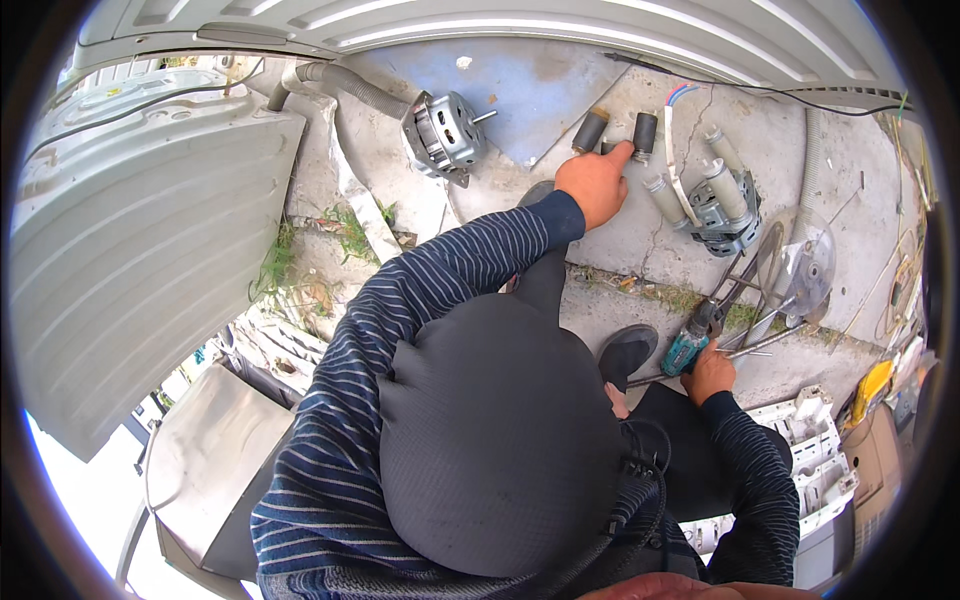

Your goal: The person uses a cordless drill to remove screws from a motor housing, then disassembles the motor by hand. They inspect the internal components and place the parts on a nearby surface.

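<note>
My left hand reaches over the concrete with its index finger stretched out beside a dark cylinder. A second dark cylinder, with a tan end, stands just left of the fingertips; part of another dark piece shows right beyond them. Thumb and index finger are apart, nothing visible between them; the other fingers are partly hidden. My right hand is closed on a teal and black power drill low on the right. Right of the cylinders lies a metal motor, with several pale grey cylinders against it.
Another silver motor with a protruding shaft sits at the far left by a grey hose. A blue sheet lies behind. Ribbed white panels stand left and far. A clear plastic disc and metal rods are right, near a white plastic frame.
</note>
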{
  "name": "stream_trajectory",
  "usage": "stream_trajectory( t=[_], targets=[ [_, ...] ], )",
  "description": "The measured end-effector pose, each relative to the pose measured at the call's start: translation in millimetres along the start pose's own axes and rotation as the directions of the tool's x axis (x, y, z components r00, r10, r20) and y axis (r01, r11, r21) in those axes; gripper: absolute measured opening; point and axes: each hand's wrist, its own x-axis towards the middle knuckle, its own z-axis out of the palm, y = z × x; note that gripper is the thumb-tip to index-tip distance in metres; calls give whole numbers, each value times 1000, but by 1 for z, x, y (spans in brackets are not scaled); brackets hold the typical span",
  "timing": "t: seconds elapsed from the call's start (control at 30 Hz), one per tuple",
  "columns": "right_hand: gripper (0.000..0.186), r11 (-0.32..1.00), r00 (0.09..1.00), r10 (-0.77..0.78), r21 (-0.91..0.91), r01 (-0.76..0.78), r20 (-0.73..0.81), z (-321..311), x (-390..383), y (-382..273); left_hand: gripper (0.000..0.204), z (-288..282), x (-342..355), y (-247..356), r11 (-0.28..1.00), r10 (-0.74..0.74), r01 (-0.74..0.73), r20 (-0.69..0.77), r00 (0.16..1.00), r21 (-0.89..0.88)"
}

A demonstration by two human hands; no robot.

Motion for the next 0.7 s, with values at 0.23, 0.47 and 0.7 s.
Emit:
stream_trajectory(
  t=[0.23, 0.47, 0.7],
  targets=[
    [71, 995, 976, -98, -3, 100, -193, -24, -19, 20, 68, -8, -35, -6, 917, 47, -18, 63, 997, -398],
    [63, 923, 924, -374, 62, 379, -75, -135, -61, 6, 61, -33, -50, -15, 415, -144, 404, 380, 914, -815],
    [56, 382, 633, -702, 578, 721, -326, -207, -88, -20, 66, -108, -113, -35, 237, 8, -159, -162, 987, -958]
  ],
)
